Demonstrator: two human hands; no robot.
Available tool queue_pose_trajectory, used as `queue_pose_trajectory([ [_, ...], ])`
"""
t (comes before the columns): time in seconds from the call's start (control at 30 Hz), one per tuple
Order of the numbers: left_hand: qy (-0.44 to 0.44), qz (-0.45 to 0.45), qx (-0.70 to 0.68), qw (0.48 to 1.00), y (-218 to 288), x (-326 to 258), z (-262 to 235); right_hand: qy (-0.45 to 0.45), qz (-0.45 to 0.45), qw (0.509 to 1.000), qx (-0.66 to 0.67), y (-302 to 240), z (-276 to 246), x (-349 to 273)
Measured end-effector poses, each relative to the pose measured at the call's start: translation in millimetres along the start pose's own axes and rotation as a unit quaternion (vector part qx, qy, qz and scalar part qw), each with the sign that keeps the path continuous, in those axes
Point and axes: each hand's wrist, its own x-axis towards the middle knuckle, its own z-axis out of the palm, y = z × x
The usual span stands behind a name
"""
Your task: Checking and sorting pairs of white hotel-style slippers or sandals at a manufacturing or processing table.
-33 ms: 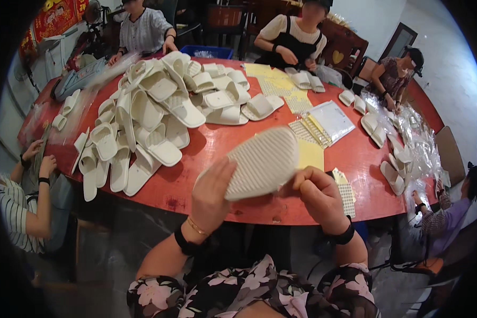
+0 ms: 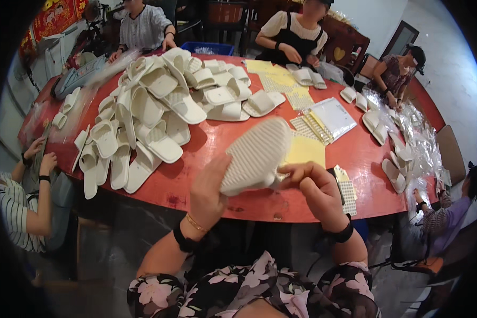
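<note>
My left hand grips a cream ridged-sole slipper by its left side, raised over the near edge of the table with the sole turned up. At the slipper's lower right edge, my right hand has its thumb and forefinger closed in a pinch. A pale bit shows by those fingertips, too small to name. Left of my hands rises a big heap of cream slippers. Beyond the held slipper lie a yellow sheet and a clear packet of sticker sheets.
The red table curves around in front of me. Small sticker sheets lie beside a dark object near my right hand. Clear plastic bags and more slippers cover the right side. Several co-workers sit around the table; a blue crate stands behind.
The slipper has tilted more upright, its lower end swinging nearer my right hand. My right fingers have shifted left against its edge.
</note>
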Motion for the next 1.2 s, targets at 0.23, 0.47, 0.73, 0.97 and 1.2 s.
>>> queue_pose_trajectory([
  [0.23, -0.002, -0.223, -0.189, 0.956, -22, 0, -8, 0.060, -0.101, 0.897, -0.426, 135, -20, 9],
  [0.47, -0.005, -0.279, -0.297, 0.913, -24, -4, -6, 0.065, -0.122, 0.897, -0.421, 181, -10, 14],
  [0.73, 0.013, -0.291, -0.370, 0.882, -33, 9, 0, -0.012, 0.033, 0.993, -0.115, 157, -6, -4],
  [0.97, 0.003, -0.326, -0.435, 0.839, -28, 19, 16, 0.097, 0.055, 0.992, 0.057, 131, -2, -13],
  [1.2, -0.040, -0.325, -0.409, 0.852, -40, 17, 13, 0.281, -0.148, 0.880, -0.355, 124, -25, -9],
])
